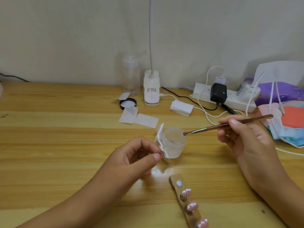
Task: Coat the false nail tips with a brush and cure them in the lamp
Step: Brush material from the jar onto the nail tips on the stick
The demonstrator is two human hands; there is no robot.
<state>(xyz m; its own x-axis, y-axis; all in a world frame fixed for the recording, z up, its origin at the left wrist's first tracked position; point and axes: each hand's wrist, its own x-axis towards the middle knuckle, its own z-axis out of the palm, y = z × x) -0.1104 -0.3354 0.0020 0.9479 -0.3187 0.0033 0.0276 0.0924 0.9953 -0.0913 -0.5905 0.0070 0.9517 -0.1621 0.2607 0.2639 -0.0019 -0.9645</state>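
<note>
False nail tip (162,148): likely light, stiff, slippery; pinched in left grip (136,155), best by edges. Brush (230,124) clasped in right grip (243,137).

right hand (243,137) dipping brush (228,125) in jar (174,142), left hand (138,158) pinching nail tip (161,148)

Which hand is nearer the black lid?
Left. The left hand is on the near side of the lid, by the jar; the right hand, holding the brush, is far to its right.

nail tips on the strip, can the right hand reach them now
Probably yes: right hand holds the brush at the jar; the nail tips sit uncovered nearby, nothing lies between.
</note>
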